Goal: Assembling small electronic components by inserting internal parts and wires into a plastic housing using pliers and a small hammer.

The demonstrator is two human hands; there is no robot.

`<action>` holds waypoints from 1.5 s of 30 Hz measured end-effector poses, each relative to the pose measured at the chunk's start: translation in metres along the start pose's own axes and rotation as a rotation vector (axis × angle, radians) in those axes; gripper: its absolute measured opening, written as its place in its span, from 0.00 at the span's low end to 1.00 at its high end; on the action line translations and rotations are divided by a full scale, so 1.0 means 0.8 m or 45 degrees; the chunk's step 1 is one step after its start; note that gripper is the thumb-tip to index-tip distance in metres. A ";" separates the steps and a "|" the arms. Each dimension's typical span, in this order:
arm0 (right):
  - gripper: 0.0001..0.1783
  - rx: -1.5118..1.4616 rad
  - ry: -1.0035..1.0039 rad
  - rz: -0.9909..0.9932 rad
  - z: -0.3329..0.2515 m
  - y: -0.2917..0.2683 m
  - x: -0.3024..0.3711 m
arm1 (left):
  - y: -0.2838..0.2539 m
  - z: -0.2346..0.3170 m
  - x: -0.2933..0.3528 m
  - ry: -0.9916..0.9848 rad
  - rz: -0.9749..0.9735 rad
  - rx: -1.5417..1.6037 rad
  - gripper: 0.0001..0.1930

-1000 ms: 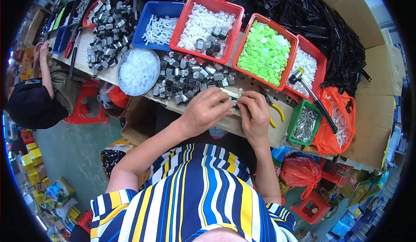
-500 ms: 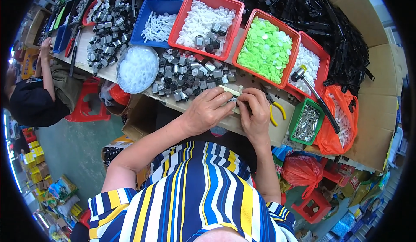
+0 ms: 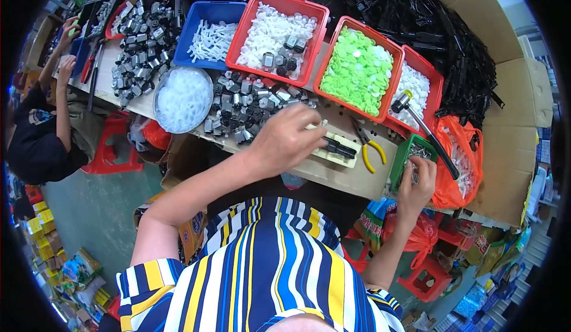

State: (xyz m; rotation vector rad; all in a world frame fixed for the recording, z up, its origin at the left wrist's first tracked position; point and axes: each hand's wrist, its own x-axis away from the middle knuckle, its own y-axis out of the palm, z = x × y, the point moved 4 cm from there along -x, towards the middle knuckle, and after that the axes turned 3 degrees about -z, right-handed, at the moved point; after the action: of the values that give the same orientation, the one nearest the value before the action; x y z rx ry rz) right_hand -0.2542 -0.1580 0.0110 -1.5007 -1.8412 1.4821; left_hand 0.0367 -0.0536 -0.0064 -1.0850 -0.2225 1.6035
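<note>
My left hand (image 3: 288, 140) is closed over the left end of a cream-coloured block (image 3: 343, 158) at the table's front edge. In that block lies a black plastic part (image 3: 338, 148); its left portion is hidden behind my fingers. My right hand (image 3: 418, 184) dips into a green box (image 3: 395, 167) of thin metal pins (image 3: 420, 152), its fingers bent and drawn together. Whatever they pinch is too small to make out. Between my hands rest pliers with yellow handles (image 3: 370, 153). A hammer (image 3: 429, 128) with a black handle leans from the red bin behind the green box.
Behind my hands are grey-and-black motor-like parts (image 3: 253, 103), a bowl of clear pieces (image 3: 183, 99), a blue bin (image 3: 184, 41), and red bins of white pieces (image 3: 279, 32) and green discs (image 3: 357, 70). Black parts (image 3: 410, 17) heap behind. Another person (image 3: 44, 133) works at far left.
My right hand has left the cream block and moved right into the green box. My left hand stays at the block, which now shows more of the black part.
</note>
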 end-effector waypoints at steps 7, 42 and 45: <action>0.06 0.128 0.094 -0.103 0.035 -0.003 0.004 | 0.011 -0.017 -0.098 -0.037 -0.011 -0.240 0.06; 0.03 0.075 0.174 0.056 0.044 -0.018 -0.012 | 0.054 -0.006 -0.032 -1.157 -0.014 1.626 0.06; 0.05 -0.091 0.159 0.116 0.024 -0.021 -0.010 | 0.065 0.003 -0.032 -1.186 -0.017 1.676 0.06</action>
State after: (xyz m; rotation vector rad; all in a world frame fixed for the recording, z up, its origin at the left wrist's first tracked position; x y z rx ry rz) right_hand -0.2745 -0.1728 0.0205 -1.6911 -1.7918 1.3410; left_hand -0.0014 -0.0931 -0.0252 0.6804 0.2267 1.6417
